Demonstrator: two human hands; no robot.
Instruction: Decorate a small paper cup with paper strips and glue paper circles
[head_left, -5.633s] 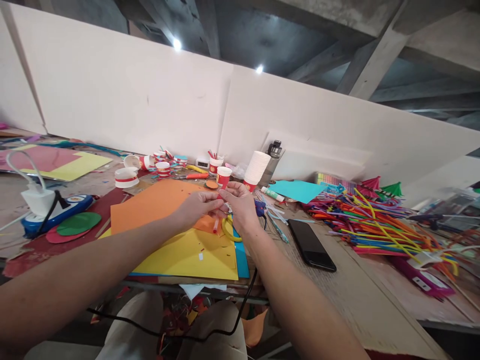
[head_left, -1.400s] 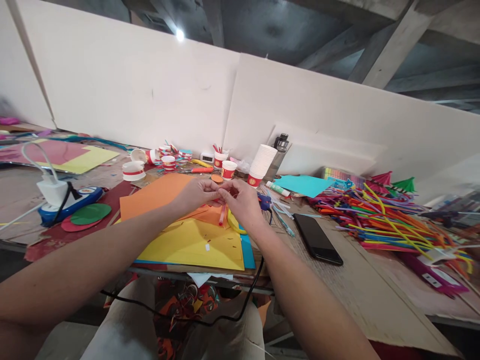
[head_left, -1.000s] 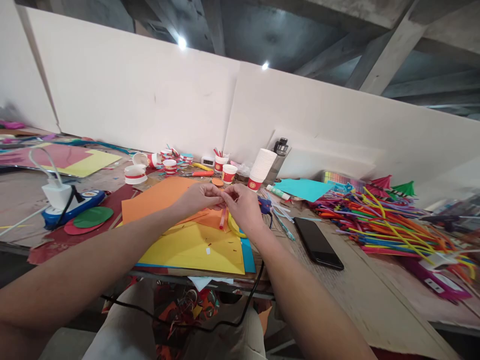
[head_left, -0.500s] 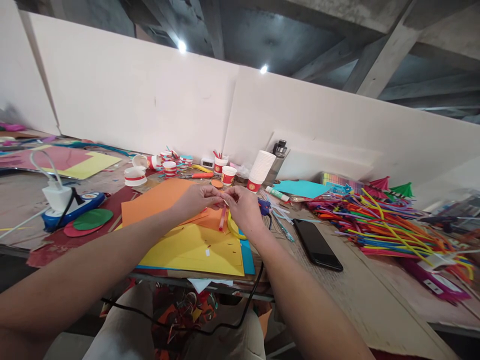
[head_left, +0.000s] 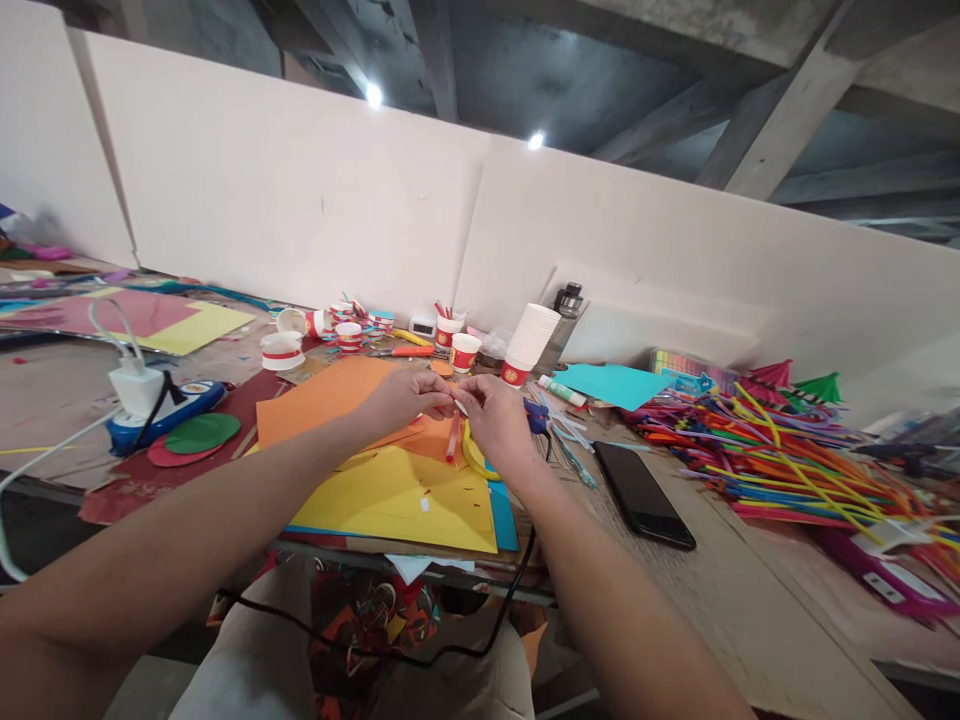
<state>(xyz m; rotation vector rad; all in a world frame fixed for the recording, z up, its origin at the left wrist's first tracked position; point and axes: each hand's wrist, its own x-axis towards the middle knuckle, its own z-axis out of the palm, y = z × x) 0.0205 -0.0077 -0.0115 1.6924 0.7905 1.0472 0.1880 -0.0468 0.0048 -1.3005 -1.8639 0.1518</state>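
My left hand [head_left: 415, 398] and my right hand [head_left: 493, 418] meet fingertip to fingertip above the paper, each closed in a pinch. Between them is something small and pale, mostly covered by the fingers, so its kind cannot be made out. Below lie sheets of orange paper [head_left: 315, 400] and yellow paper [head_left: 390, 500], the latter dotted with small scraps. A red pen [head_left: 453, 438] rests just under the fingers. Beside my right hand are scissors or a ring with a yellow curve [head_left: 474, 455] and a blue glue gun [head_left: 536, 416].
A phone [head_left: 643, 497] lies to the right, with a heap of pipe cleaners [head_left: 780, 455] beyond it. Stacked paper cups [head_left: 531, 342] and a bottle [head_left: 564, 325] stand at the back. On the left sits a blue power strip [head_left: 169, 415]. A black cable [head_left: 517, 590] hangs over the edge.
The whole view has shifted slightly, so things appear a little further right. Both hands remain together over the paper, with only slight finger movement.
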